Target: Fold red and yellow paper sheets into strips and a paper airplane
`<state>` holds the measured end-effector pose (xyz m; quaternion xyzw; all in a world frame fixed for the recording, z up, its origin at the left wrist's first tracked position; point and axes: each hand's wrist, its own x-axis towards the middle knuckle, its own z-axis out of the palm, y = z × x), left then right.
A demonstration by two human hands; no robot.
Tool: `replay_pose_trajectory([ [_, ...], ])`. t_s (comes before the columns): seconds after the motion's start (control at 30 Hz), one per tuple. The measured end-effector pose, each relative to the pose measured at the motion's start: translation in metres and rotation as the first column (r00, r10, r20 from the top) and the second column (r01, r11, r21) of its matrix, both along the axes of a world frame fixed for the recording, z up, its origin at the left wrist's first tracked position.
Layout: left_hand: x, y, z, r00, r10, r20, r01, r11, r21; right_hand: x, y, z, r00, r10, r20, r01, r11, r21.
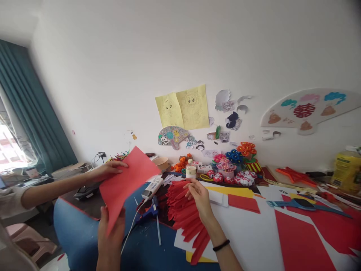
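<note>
A sheet of red paper [128,180] is raised at the left, tilted. My left hand [111,229] grips its lower corner between thumb and fingers. Another person's hand [111,169], reaching in from the left, touches the upper left edge of the same sheet. My right hand [199,195], with a black band on its wrist, is over a pile of folded red paper strips [183,210]. Its fingers are bent and apart, with nothing visible in them; whether they touch the strips I cannot tell.
A blue glue gun [150,210] and a white device with a cable [152,187] lie between my hands. White paper [254,229], red sheets [301,237] and a blue watch [303,204] are at the right. Behind stand a small bottle [191,170] and craft flowers [224,165].
</note>
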<state>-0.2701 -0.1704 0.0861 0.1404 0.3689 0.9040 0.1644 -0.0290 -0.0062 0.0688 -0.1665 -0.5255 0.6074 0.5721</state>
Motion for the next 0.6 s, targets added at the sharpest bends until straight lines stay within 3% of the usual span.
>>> replay_pose_trajectory([
  [0.03,0.006,0.006,-0.004,1.0,0.009,0.03,-0.011,0.997,0.072,0.004,0.0,0.002,1.0,-0.02,-0.011,0.02,1.0,-0.003],
  [0.1,0.027,0.016,-0.015,1.0,-0.008,-0.009,0.008,0.999,0.04,0.014,0.0,0.006,0.997,-0.07,-0.027,0.069,0.998,-0.014],
  [0.17,0.056,0.026,-0.029,0.972,-0.104,-0.213,0.069,0.984,-0.165,0.028,0.002,0.01,0.992,-0.125,-0.019,0.124,0.992,-0.027],
  [0.2,0.072,0.03,-0.035,0.929,-0.147,-0.339,0.046,0.957,-0.288,0.036,0.003,0.011,0.988,-0.156,0.0,0.156,0.987,-0.029],
  [0.3,0.109,0.039,-0.047,0.677,-0.292,-0.676,-0.126,0.859,-0.497,0.066,0.006,0.012,0.955,-0.26,0.141,0.261,0.965,0.012],
  [0.4,0.124,0.048,-0.045,0.405,-0.293,-0.866,-0.377,0.81,-0.45,0.1,-0.001,0.003,0.851,-0.337,0.403,0.304,0.941,0.147],
  [0.47,0.129,0.054,-0.041,0.238,-0.234,-0.943,-0.502,0.801,-0.326,0.125,-0.011,-0.012,0.696,-0.386,0.605,0.286,0.922,0.259],
  [0.53,0.134,0.059,-0.04,0.069,-0.222,-0.973,-0.548,0.806,-0.223,0.151,-0.023,-0.037,0.504,-0.45,0.737,0.226,0.893,0.39],
  [0.6,0.144,0.059,-0.043,-0.076,-0.272,-0.959,-0.541,0.819,-0.19,0.176,-0.034,-0.068,0.344,-0.614,0.71,0.252,0.789,0.561],
])
